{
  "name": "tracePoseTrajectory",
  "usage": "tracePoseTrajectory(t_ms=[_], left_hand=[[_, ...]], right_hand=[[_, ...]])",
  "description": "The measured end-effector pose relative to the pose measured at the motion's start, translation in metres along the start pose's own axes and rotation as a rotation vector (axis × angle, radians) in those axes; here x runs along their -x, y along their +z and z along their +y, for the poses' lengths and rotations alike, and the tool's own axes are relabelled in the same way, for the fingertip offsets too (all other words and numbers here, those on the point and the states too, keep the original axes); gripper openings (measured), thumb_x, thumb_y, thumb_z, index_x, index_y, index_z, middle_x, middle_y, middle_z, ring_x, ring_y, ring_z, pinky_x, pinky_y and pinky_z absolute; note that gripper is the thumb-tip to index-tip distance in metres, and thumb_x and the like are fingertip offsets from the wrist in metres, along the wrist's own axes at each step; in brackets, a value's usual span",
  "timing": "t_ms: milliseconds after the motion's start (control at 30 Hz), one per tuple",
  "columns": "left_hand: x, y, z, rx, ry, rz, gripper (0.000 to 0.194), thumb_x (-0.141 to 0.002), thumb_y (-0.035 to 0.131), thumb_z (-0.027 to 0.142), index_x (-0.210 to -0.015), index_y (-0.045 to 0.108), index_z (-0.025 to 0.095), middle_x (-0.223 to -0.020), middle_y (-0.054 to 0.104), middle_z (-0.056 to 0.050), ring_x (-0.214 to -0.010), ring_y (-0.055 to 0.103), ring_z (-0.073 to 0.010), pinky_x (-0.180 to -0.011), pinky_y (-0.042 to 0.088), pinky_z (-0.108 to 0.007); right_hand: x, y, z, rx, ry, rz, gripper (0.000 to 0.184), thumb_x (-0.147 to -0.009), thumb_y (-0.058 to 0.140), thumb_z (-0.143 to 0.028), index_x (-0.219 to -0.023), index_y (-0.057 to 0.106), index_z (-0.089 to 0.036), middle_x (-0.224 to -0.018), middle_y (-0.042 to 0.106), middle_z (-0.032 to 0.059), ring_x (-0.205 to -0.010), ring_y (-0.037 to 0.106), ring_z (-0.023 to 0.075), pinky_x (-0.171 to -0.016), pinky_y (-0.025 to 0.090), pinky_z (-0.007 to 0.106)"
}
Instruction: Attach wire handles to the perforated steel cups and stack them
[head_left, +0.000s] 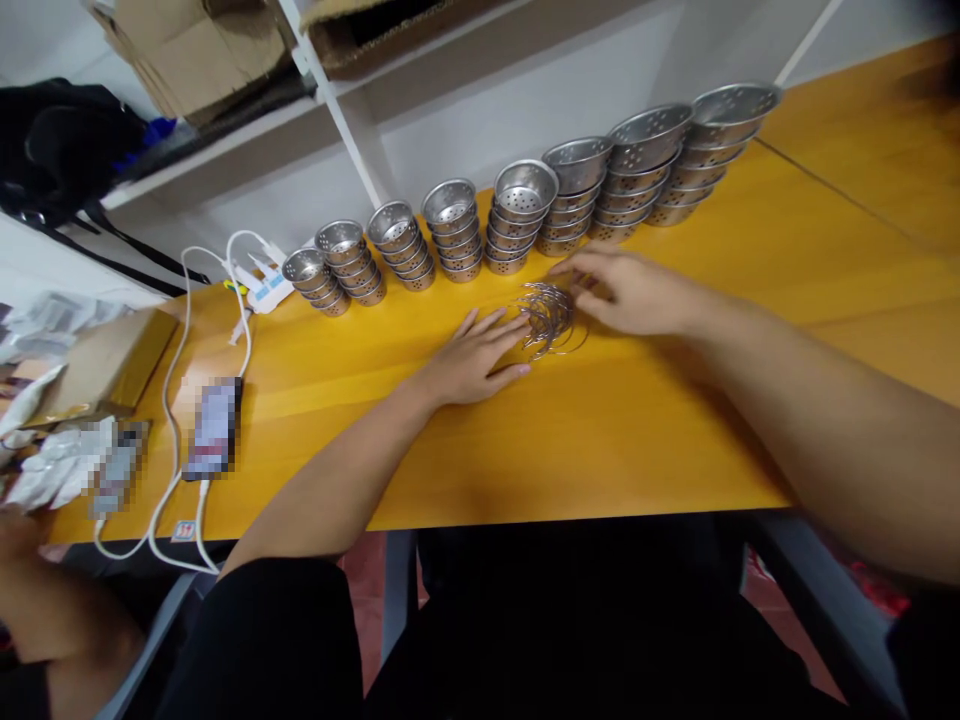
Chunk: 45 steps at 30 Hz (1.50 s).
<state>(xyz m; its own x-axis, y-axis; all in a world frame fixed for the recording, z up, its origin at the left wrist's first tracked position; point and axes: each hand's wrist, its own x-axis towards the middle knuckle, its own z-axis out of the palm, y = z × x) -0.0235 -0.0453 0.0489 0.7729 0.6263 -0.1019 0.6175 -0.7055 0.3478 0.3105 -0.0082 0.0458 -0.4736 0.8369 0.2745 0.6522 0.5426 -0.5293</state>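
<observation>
Head view. Pile of thin, silvery, curved metal wires [549, 318] lies loose and overlapping on the glossy yellow-orange wooden table [487, 470], between the two hands. Left hand [478, 362]: palm down, low over the tabletop, fingers extended and slightly spread, fingertips at the pile's left edge; nothing seen gripped. Right hand [622, 290]: at the pile's right side, fingers bent, thumb and index parted; cannot tell whether a wire is pinched.

Behind the pile: slanting row of eight stacks of perforated silver metal cups [525, 190], openings up, the right-hand stacks looking larger. Left of the row's end: white power strip [268, 288] with white cables [166, 400]. Dark-edged phone [214, 428], screen pixelated, lies on the table to the left, a cable at its near end. Further left: brown cardboard box [112, 362]; another person's bare arm [64, 605] at lower left.
</observation>
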Motion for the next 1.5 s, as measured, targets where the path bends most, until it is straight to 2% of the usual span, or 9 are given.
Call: tracePoseTrajectory(t_ms=[200, 333, 600, 767, 1033, 1167, 1300, 1400, 1500], left_hand=[[0.003, 0.002, -0.007, 0.037, -0.011, 0.115, 0.072, -0.127, 0.068, 0.064, -0.183, 0.068, 0.018, -0.207, 0.056, -0.023, -0.199, 0.05, -0.0428, -0.174, 0.024, -0.075], [0.003, 0.006, -0.011, 0.057, -0.024, 0.156, 0.069, -0.125, 0.07, 0.064, -0.178, 0.069, 0.021, -0.204, 0.058, -0.023, -0.196, 0.054, -0.0431, -0.174, 0.028, -0.075], [0.004, 0.005, -0.017, 0.07, 0.011, 0.153, 0.072, -0.125, 0.072, 0.067, -0.183, 0.068, 0.023, -0.206, 0.058, -0.02, -0.197, 0.052, -0.0432, -0.173, 0.028, -0.076], [0.005, 0.004, -0.016, 0.081, 0.034, 0.148, 0.071, -0.126, 0.073, 0.064, -0.186, 0.071, 0.026, -0.206, 0.059, -0.018, -0.198, 0.052, -0.044, -0.172, 0.03, -0.077], [0.009, 0.002, -0.014, 0.118, 0.021, 0.103, 0.076, -0.126, 0.074, 0.06, -0.195, 0.063, 0.03, -0.212, 0.051, -0.014, -0.204, 0.043, -0.0405, -0.174, 0.024, -0.075], [0.008, 0.003, -0.015, 0.095, 0.031, 0.09, 0.075, -0.128, 0.072, 0.06, -0.194, 0.063, 0.026, -0.211, 0.052, -0.016, -0.204, 0.044, -0.0404, -0.174, 0.025, -0.074], [0.007, 0.005, -0.015, 0.082, 0.057, 0.114, 0.07, -0.127, 0.072, 0.058, -0.188, 0.068, 0.023, -0.207, 0.058, -0.019, -0.202, 0.047, -0.0415, -0.174, 0.024, -0.075], [0.007, 0.003, -0.015, 0.109, 0.037, 0.24, 0.053, -0.125, 0.074, 0.058, -0.167, 0.081, 0.027, -0.191, 0.074, -0.019, -0.185, 0.067, -0.041, -0.165, 0.046, -0.072], [0.009, -0.002, -0.017, 0.12, -0.015, 0.376, 0.043, -0.125, 0.071, 0.062, -0.139, 0.085, 0.024, -0.156, 0.086, -0.019, -0.149, 0.086, -0.0368, -0.138, 0.07, -0.061]], right_hand=[[0.007, -0.02, 0.004, 0.143, 0.143, -0.229, 0.07, -0.107, 0.07, -0.033, -0.173, 0.072, -0.008, -0.156, 0.076, 0.0319, -0.134, 0.081, 0.0492, -0.135, 0.067, 0.073], [0.018, -0.035, 0.006, 0.053, 0.134, -0.321, 0.085, -0.101, 0.081, -0.043, -0.18, 0.067, -0.016, -0.165, 0.074, 0.0271, -0.151, 0.079, 0.0503, -0.144, 0.063, 0.067], [0.017, -0.02, 0.011, 0.023, -0.12, -0.231, 0.082, -0.105, 0.084, -0.045, -0.186, 0.071, -0.034, -0.175, 0.078, 0.0165, -0.164, 0.075, 0.0522, -0.144, 0.061, 0.079], [0.014, -0.004, 0.004, 0.005, -0.155, -0.175, 0.055, -0.116, 0.075, -0.036, -0.169, 0.085, -0.03, -0.163, 0.087, 0.0193, -0.152, 0.083, 0.052, -0.136, 0.066, 0.08], [0.015, 0.008, -0.012, -0.021, -0.185, -0.163, 0.045, -0.122, 0.071, -0.033, -0.164, 0.086, -0.036, -0.159, 0.089, 0.0152, -0.148, 0.085, 0.0477, -0.134, 0.067, 0.078], [0.016, 0.006, -0.014, -0.033, -0.162, -0.155, 0.058, -0.119, 0.072, -0.028, -0.176, 0.078, -0.035, -0.163, 0.085, 0.0166, -0.155, 0.082, 0.0482, -0.138, 0.067, 0.077], [0.013, 0.013, -0.016, -0.053, -0.175, -0.093, 0.084, -0.109, 0.08, -0.021, -0.19, 0.069, -0.041, -0.196, 0.064, 0.0151, -0.183, 0.062, 0.052, -0.152, 0.053, 0.082], [0.006, 0.025, -0.015, -0.095, -0.23, -0.126, 0.072, -0.109, 0.079, -0.021, -0.176, 0.082, -0.046, -0.204, 0.058, 0.0069, -0.19, 0.055, 0.0485, -0.155, 0.049, 0.084], [0.0, 0.034, -0.013, -0.135, -0.256, -0.157, 0.047, -0.114, 0.074, -0.025, -0.154, 0.094, -0.039, -0.198, 0.065, 0.0082, -0.188, 0.059, 0.0465, -0.154, 0.05, 0.083]])
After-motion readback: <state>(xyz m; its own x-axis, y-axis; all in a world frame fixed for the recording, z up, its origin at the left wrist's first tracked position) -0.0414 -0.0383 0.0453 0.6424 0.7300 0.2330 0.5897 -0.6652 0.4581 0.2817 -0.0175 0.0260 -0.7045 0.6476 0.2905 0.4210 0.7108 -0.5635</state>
